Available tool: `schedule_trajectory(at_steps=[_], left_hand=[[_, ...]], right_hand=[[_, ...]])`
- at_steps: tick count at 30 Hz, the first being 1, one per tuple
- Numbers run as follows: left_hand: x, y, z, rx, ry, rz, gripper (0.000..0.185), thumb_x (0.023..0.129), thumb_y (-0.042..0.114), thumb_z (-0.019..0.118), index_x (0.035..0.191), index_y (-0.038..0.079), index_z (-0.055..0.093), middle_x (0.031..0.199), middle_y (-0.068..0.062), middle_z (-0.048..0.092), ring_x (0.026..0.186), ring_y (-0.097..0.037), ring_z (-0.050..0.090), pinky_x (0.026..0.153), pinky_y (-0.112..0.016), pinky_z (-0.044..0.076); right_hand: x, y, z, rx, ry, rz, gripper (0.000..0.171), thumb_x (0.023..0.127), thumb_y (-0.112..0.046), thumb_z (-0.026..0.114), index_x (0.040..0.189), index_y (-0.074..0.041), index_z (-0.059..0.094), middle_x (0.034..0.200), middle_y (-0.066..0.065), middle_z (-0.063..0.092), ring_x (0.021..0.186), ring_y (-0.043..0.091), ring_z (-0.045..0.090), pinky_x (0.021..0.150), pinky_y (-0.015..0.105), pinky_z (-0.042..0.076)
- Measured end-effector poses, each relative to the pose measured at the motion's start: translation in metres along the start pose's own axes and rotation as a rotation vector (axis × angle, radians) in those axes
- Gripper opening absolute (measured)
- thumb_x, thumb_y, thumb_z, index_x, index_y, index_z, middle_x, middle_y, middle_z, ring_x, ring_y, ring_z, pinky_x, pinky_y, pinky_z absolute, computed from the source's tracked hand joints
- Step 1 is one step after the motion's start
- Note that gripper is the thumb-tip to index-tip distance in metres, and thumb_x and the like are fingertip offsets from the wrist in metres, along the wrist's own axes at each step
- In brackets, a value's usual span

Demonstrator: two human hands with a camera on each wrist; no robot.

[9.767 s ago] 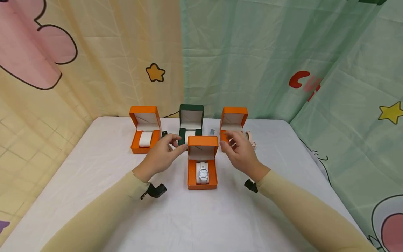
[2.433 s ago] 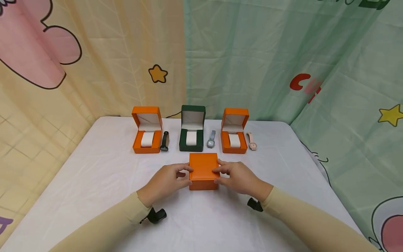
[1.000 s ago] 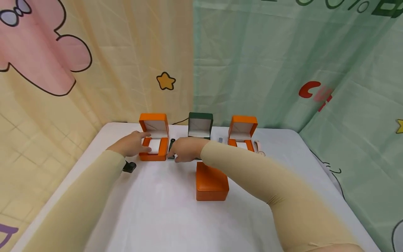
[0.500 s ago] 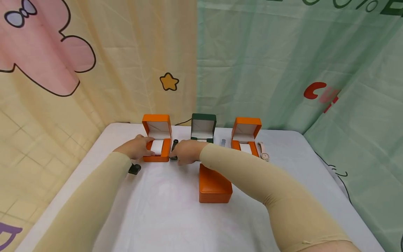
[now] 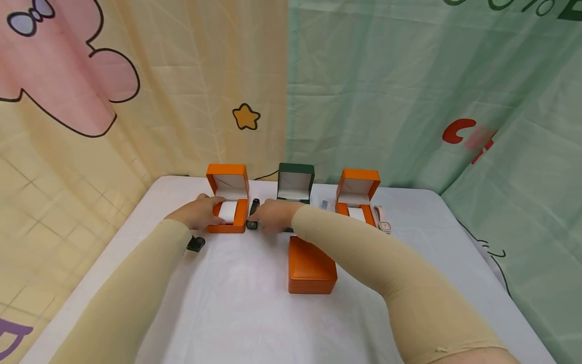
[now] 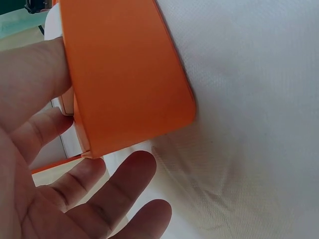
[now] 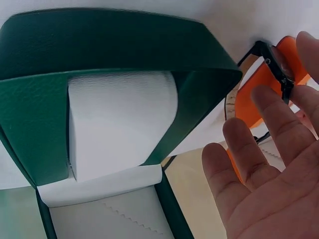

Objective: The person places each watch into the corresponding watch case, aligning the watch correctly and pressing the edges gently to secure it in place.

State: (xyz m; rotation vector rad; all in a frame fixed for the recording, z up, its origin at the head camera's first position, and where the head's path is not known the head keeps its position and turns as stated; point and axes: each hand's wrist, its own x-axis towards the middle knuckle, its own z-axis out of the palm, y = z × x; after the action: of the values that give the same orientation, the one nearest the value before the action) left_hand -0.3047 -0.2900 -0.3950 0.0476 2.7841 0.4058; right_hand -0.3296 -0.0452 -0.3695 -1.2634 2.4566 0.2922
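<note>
My left hand (image 5: 197,211) reaches into the open orange watch box (image 5: 238,226) at the back left. Its thumb and index finger pinch the left end of the white watch cushion (image 5: 228,212); the other fingers extend outside the box in the left wrist view. My right hand (image 5: 275,216) crosses over in front of the open green watch box (image 5: 295,177). Its fingertips are right at a black watch (image 7: 274,64) between the two boxes, and the fingers are spread, slightly bent. The right sleeve hides part of the green box and most of a light blue watch (image 5: 324,204).
A closed orange box (image 5: 311,268) stands in front, under the right forearm. Another open orange box (image 5: 357,188) with a white cushion is at the back right, a pink watch (image 5: 383,222) beside it. Curtains (image 5: 364,91) hang behind the white-covered table (image 5: 218,303).
The front box, earlier open with a white watch inside, is closed. Both hands have left it for the left box and the black watch. Over the last half second they barely move.
</note>
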Motion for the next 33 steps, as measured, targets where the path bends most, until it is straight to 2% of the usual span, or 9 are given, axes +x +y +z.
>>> schedule_trajectory(at_steps=[4,10,16,25,33], left_hand=[[0.001,0.001,-0.001,-0.01,-0.017,-0.014,0.085,0.096,0.042,0.076,0.165,0.015,0.033,0.152,-0.032,0.036,0.115,-0.04,0.055,0.108,-0.061,0.049],[0.004,0.0,-0.003,-0.015,-0.006,-0.005,0.085,0.095,0.044,0.077,0.164,0.017,0.035,0.149,-0.032,0.038,0.114,-0.041,0.055,0.105,-0.061,0.05],[0.008,0.0,-0.006,-0.047,0.0,-0.018,0.084,0.092,0.044,0.081,0.161,0.019,0.04,0.145,-0.029,0.04,0.113,-0.04,0.056,0.102,-0.059,0.052],[0.008,0.002,-0.01,-0.039,-0.012,-0.014,0.084,0.09,0.045,0.082,0.159,0.019,0.042,0.142,-0.03,0.041,0.115,-0.041,0.055,0.104,-0.063,0.05],[0.014,-0.001,-0.002,-0.07,-0.011,-0.032,0.084,0.087,0.043,0.085,0.157,0.021,0.044,0.142,-0.03,0.039,0.112,-0.041,0.056,0.102,-0.062,0.052]], right_hand=[[0.0,0.003,-0.001,0.03,-0.001,0.023,0.056,0.108,-0.022,0.057,0.161,-0.033,0.044,0.152,0.0,0.062,0.122,0.018,0.062,0.105,0.032,0.055],[0.002,0.008,-0.001,0.007,0.012,0.034,0.058,0.107,-0.02,0.059,0.16,-0.036,0.043,0.156,-0.003,0.058,0.131,0.022,0.06,0.116,0.036,0.049],[0.004,0.013,-0.001,-0.008,0.049,0.033,0.058,0.106,-0.025,0.063,0.16,-0.035,0.045,0.155,-0.004,0.059,0.128,0.024,0.059,0.116,0.037,0.048],[0.012,0.016,0.002,0.06,0.089,0.031,0.058,0.102,-0.032,0.071,0.157,-0.03,0.052,0.151,-0.003,0.062,0.131,0.024,0.061,0.116,0.038,0.049],[0.024,0.013,0.009,0.06,0.092,0.055,0.059,0.099,-0.038,0.074,0.155,-0.028,0.055,0.148,0.0,0.065,0.131,0.021,0.062,0.118,0.039,0.047]])
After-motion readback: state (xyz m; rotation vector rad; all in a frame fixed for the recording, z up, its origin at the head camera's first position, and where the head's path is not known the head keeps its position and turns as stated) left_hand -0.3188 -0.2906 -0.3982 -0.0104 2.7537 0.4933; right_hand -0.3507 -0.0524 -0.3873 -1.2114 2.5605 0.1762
